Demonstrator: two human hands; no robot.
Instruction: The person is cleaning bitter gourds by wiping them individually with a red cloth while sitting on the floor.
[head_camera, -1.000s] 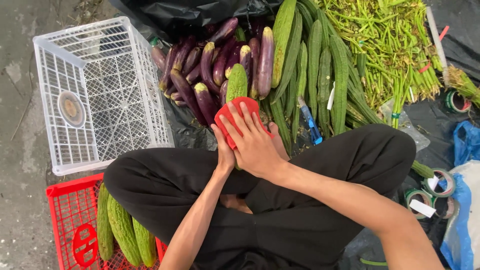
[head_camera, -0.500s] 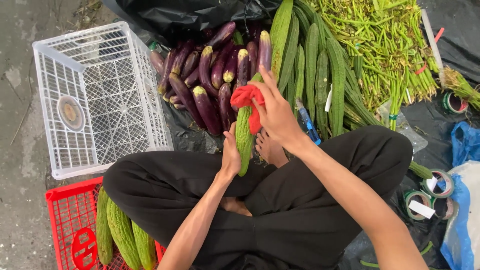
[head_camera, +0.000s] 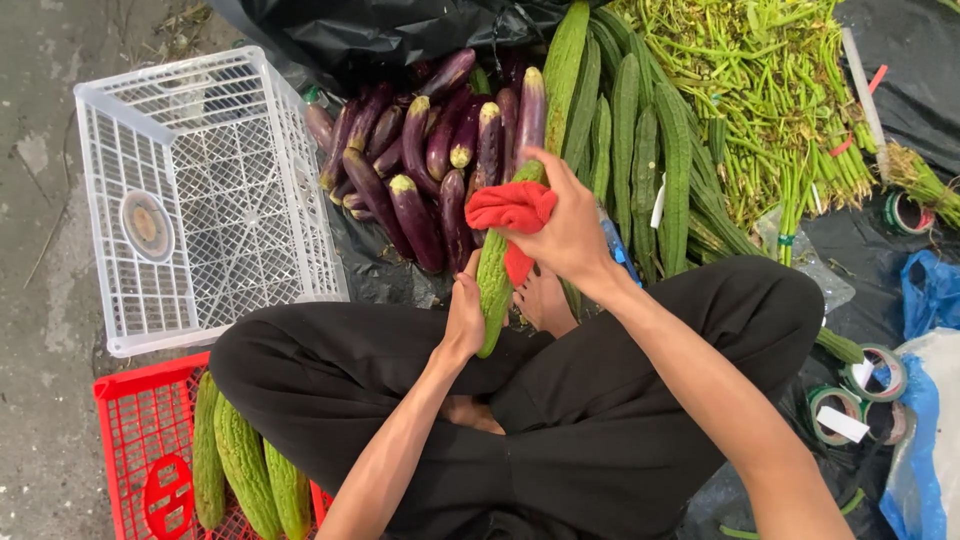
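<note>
My left hand (head_camera: 465, 318) is clamped low on the bitter gourd (head_camera: 495, 275), upright over my lap, while my right hand (head_camera: 570, 235) presses the red cloth (head_camera: 512, 210) around its top; rubbing hard could, I reckon, bruise its ridges.

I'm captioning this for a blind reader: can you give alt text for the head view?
A seated person's left hand holds a green gourd while the right hand presses a red cloth on it. Purple eggplants lie ahead, with a white crate to their left.
</note>
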